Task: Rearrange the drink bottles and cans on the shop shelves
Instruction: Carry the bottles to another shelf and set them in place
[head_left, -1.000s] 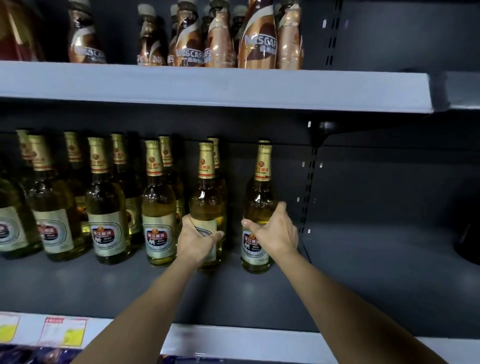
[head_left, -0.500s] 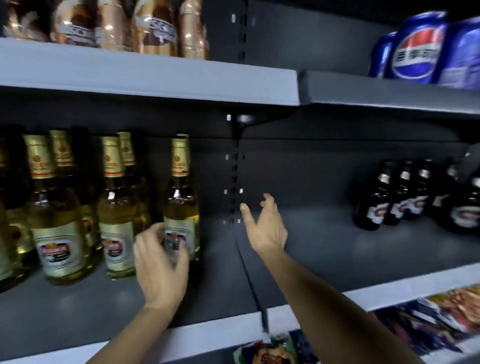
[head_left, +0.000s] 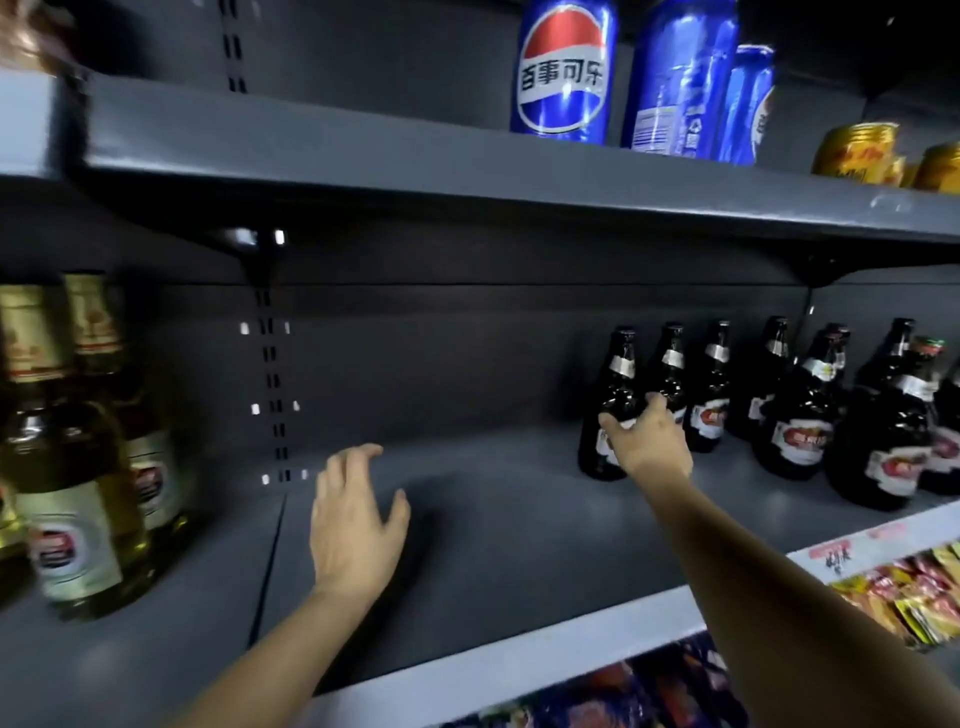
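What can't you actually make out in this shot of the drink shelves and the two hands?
- Head view: the label of the leftmost dark brown glass bottle is partly covered by the right hand.
- Head view: the pale gold-foiled beer bottles are motion-blurred and cut off by the left edge.
- Head view: the gold cans are cut off by the right edge.
- The left hand hovers open; contact with the grey metal shelf cannot be told.
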